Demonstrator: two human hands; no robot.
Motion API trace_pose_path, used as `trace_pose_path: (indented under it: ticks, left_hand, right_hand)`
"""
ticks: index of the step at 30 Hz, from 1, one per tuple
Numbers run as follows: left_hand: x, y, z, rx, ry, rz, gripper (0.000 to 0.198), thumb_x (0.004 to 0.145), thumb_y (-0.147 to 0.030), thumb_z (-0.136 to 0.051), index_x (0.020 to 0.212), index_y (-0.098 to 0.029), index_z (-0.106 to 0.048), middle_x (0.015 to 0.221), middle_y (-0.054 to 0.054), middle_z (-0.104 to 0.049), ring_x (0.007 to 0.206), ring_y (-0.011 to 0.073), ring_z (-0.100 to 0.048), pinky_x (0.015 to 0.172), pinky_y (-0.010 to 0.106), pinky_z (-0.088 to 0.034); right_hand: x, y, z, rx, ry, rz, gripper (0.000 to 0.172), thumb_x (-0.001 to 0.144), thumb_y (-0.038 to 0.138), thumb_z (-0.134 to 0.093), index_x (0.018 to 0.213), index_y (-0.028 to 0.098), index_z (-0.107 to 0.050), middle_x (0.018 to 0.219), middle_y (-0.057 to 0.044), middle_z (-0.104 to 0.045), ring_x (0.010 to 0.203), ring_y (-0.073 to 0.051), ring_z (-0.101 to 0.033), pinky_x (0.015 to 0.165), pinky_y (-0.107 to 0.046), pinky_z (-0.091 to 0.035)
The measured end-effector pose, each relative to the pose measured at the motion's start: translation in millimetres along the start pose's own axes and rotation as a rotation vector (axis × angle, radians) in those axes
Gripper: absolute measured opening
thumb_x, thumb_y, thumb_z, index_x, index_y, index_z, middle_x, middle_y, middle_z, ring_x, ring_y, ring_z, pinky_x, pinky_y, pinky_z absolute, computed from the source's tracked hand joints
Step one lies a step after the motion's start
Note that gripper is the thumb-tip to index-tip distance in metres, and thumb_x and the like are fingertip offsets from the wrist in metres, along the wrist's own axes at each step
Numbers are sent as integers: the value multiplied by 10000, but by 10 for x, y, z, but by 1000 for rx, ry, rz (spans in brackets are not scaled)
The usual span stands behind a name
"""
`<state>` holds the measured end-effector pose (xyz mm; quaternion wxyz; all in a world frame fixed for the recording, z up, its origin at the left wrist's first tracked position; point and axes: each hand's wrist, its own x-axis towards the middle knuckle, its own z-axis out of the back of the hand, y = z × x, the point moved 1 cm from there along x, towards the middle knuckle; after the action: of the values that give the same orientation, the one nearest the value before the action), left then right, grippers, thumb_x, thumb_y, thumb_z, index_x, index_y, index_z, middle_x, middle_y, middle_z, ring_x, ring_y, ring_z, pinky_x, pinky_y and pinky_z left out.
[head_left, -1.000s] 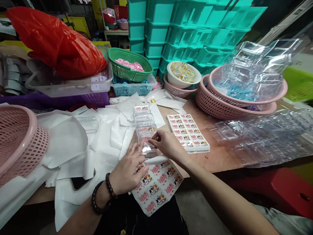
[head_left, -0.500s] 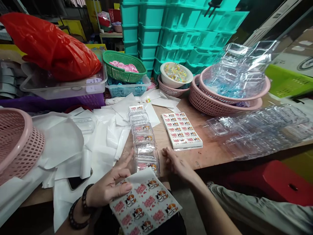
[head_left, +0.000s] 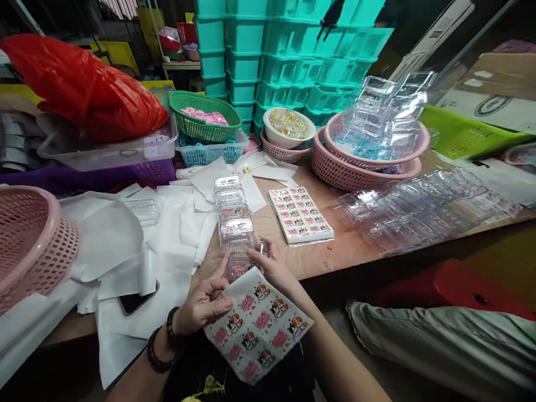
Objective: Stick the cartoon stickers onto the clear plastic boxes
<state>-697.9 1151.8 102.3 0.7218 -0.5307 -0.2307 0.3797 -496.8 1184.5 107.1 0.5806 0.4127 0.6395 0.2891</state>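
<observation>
My left hand (head_left: 207, 304) pinches a sheet of stickers (head_left: 259, 324) printed with cartoon puppies and kittens and pink lettering. The sheet is tilted over my lap, its left edge under my thumb. Beyond it a row of clear plastic boxes (head_left: 233, 212) runs away from me, some with a sticker on top. At the near end of that row, my right hand (head_left: 272, 262) has its thumb and fingers closed on the edge of a clear box (head_left: 240, 268). The sheet and my fingers partly hide this box. A stack of sticker sheets (head_left: 300, 215) lies right of the row.
White backing papers (head_left: 176, 223) and a phone (head_left: 138, 301) lie on the left, beside a pink basket (head_left: 37, 240). Rows of clear boxes (head_left: 419, 206) lie on the right. Baskets (head_left: 368, 178) line the back, before turquoise bins (head_left: 247, 61). Someone's trouser leg (head_left: 439, 346) is at lower right.
My right hand has moved left from the bare tabletop to the near end of the box row and closed there. The left hand still holds the sticker sheet. The view has shifted slightly right.
</observation>
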Motion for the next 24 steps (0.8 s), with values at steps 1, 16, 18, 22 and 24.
trace_pose_path:
  ticks: [1,16,18,22,24]
  left_hand:
    - [-9,6,-12,-96,-3,10,437,918,-561,-509,834,-174,-692,1687,-9,-34,1531,339,-173,1191,525,-331]
    - [-265,-406,466,74,90,355,406,839,-544,-645,805,-144,-703,706,36,-674,647,153,-591,565,222,-452]
    - [-260,-441,511,123,101,388,384,810,-527,-672,858,-150,-722,717,22,-666,639,139,-563,553,213,-428]
    - [-231,-487,548,161,101,387,332,768,-480,-714,868,-163,-713,726,13,-682,670,148,-588,574,211,-435]
    - [-206,-495,533,151,92,405,346,749,-493,-729,840,-159,-705,684,9,-681,641,144,-587,556,209,-421]
  right_hand:
    - [-14,43,51,-34,12,-3,700,779,425,-683,1352,248,-321,1318,-150,-565,1018,-266,-672,760,-387,-578]
    - [-57,325,-349,-1473,-509,456,575,954,129,-271,1508,106,-422,1566,-273,-331,1341,-518,-381,857,-787,-413]
    - [-86,241,-395,-1483,-482,470,600,949,116,-265,1538,125,-379,1597,-250,-285,1371,-523,-362,879,-804,-388]
    - [-230,277,-408,-1515,-392,421,651,913,72,-283,1564,64,-296,1622,-241,-183,1400,-520,-347,937,-731,-434]
    - [-306,371,-345,-1460,-325,411,638,915,96,-340,1549,34,-315,1615,-252,-206,1401,-489,-372,979,-639,-472]
